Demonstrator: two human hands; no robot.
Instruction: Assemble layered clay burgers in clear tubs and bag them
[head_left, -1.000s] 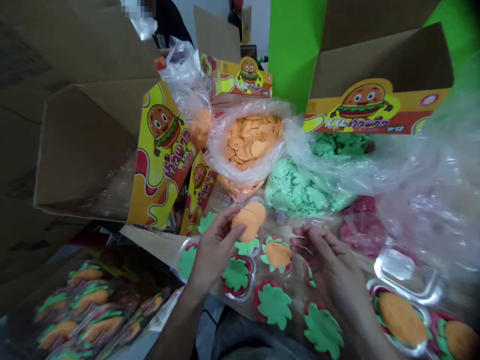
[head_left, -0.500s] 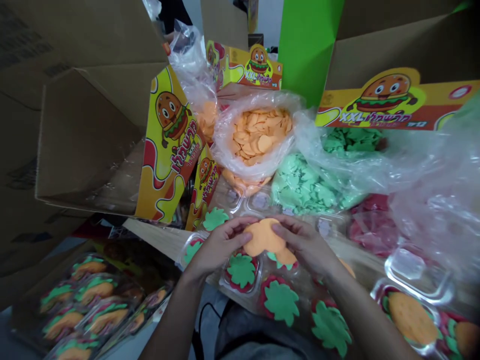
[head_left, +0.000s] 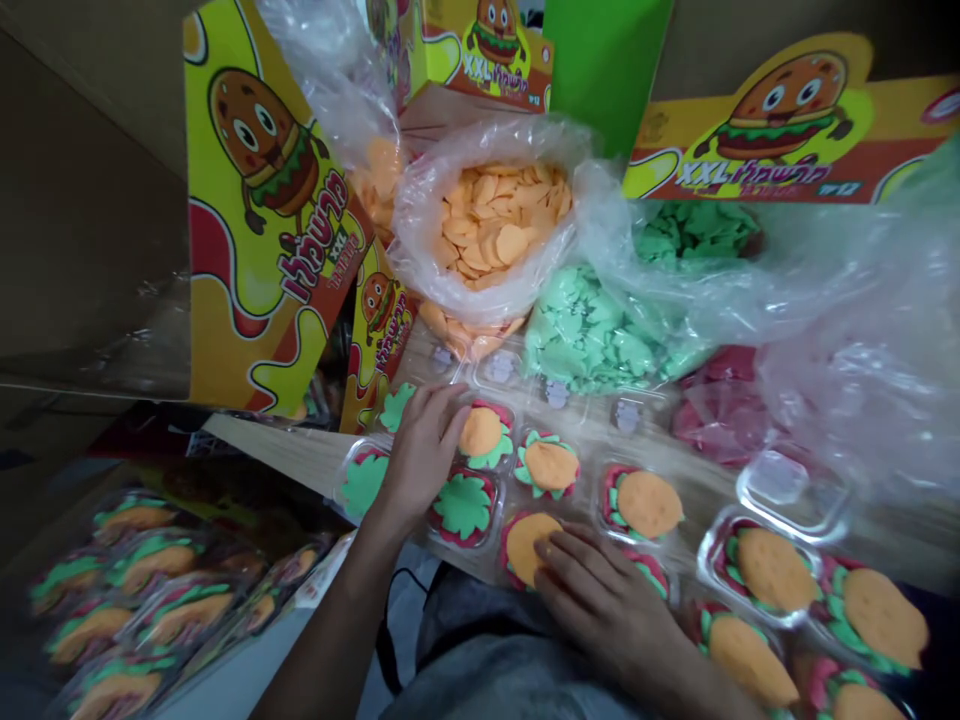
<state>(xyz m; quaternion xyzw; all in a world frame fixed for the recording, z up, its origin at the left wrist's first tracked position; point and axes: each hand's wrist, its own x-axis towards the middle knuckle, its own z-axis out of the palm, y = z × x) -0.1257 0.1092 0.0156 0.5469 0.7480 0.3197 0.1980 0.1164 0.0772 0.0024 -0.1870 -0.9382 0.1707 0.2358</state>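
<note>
My left hand (head_left: 421, 450) is open above the table, its fingertips beside a clear tray that holds an orange bun-shaped piece (head_left: 481, 432) on a green leaf-shaped piece. Close below that hand, a green lettuce-shaped piece (head_left: 463, 505) lies uncovered on a red layer. My right hand (head_left: 600, 585) rests its outstretched fingers on the edge of another orange bun piece (head_left: 529, 548), nearest my body. Further orange-topped stacks (head_left: 551, 466) stand in clear trays between and beyond my hands. The right palm partly hides a tray beneath it.
At the back stand an open bag of orange pieces (head_left: 510, 225), a bag of green pieces (head_left: 592, 335) and a bag of red pieces (head_left: 724, 405). Printed burger cartons (head_left: 262, 200) flank them. Packed burger candies (head_left: 142, 600) sit low at the left.
The orange pieces held between both hands have been let go; orange pieces now top several stacks. My hands have separated, left staying near the trays, right moving down toward my body. The view has tilted downward.
</note>
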